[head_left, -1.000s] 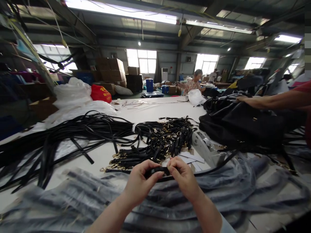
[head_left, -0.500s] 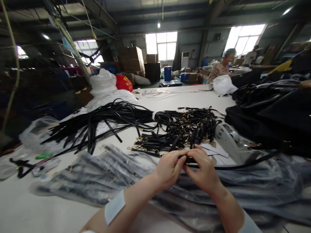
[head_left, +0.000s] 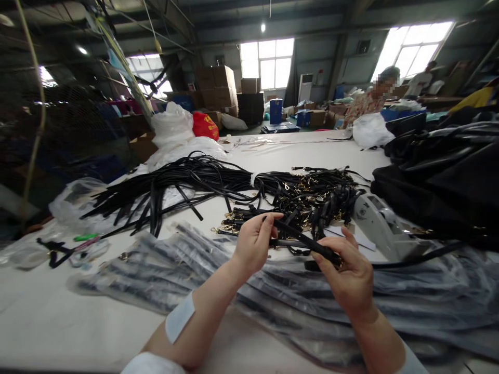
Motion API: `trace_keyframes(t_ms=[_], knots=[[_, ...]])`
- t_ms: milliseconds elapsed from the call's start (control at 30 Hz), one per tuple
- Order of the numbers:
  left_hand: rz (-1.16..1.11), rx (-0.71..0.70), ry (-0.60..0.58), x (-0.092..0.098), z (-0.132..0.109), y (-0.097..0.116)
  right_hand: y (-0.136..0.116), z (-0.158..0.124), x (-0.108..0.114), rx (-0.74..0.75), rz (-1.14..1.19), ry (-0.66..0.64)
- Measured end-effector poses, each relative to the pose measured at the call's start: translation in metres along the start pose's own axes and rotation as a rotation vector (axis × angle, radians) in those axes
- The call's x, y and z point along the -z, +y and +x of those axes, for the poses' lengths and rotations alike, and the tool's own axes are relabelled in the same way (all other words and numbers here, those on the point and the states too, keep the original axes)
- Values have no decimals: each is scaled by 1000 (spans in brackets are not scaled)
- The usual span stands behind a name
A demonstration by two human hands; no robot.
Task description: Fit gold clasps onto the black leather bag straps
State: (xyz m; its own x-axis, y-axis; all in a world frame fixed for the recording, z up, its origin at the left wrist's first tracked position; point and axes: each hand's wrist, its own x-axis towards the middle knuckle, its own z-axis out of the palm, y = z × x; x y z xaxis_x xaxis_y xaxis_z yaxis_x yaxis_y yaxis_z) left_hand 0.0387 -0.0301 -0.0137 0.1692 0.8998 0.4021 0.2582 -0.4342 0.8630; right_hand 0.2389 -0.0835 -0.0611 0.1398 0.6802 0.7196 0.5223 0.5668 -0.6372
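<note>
A black strap (head_left: 298, 236) is stretched between my two hands over the table. My left hand (head_left: 255, 241) pinches one end of it between thumb and fingers. Lower and to the right, my right hand (head_left: 346, 270) grips the other end, where a bit of gold-coloured metal shows by the fingers. Beneath my hands lie several black straps in clear plastic sleeves (head_left: 187, 275). Just beyond is a pile of short black straps with gold clasps (head_left: 312, 189). A long bundle of loose black straps (head_left: 175, 182) lies to the left of that pile.
A grey tape dispenser (head_left: 380, 228) stands right of the pile, beside black bags (head_left: 440, 187). Clear plastic (head_left: 78, 205) and a green item (head_left: 86, 237) lie at the left. White bags (head_left: 171, 127) and a red bag (head_left: 205, 126) sit at the back. Another person (head_left: 374, 98) is beyond the table.
My hands have moved from close together to apart, the left going left and up, the right going right. The black strap now shows stretched between them. The view has shifted slightly.
</note>
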Motion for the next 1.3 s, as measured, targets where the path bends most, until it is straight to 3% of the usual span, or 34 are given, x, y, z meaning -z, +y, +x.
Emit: trace_keyframes(t_ms=[100, 267, 367, 467, 600, 700, 900, 1133, 1300], knots=[[110, -54, -153, 4, 5, 2, 5, 2, 0, -228, 206, -137], [488, -225, -409, -14, -4, 6, -6, 14, 7, -641, 688, -758], [554, -235, -433, -21, -9, 7, -13, 16, 8, -727, 781, -938], [551, -183, -483, -16, -8, 10, -10, 16, 8, -736, 745, -899], [489, -66, -665, 1, -2, 17, 3, 21, 12, -785, 707, -595], [449, -20, -712, 10, 3, 18, 12, 24, 15, -821, 629, -445], [408, -45, -658, 19, 8, 13, 19, 22, 13, -519, 225, -528], [442, -135, -556, 9, 3, 12, 24, 21, 11, -475, 189, -519], [456, -208, -568, 2, 1, 6, 28, 22, 13, -427, 131, -622]])
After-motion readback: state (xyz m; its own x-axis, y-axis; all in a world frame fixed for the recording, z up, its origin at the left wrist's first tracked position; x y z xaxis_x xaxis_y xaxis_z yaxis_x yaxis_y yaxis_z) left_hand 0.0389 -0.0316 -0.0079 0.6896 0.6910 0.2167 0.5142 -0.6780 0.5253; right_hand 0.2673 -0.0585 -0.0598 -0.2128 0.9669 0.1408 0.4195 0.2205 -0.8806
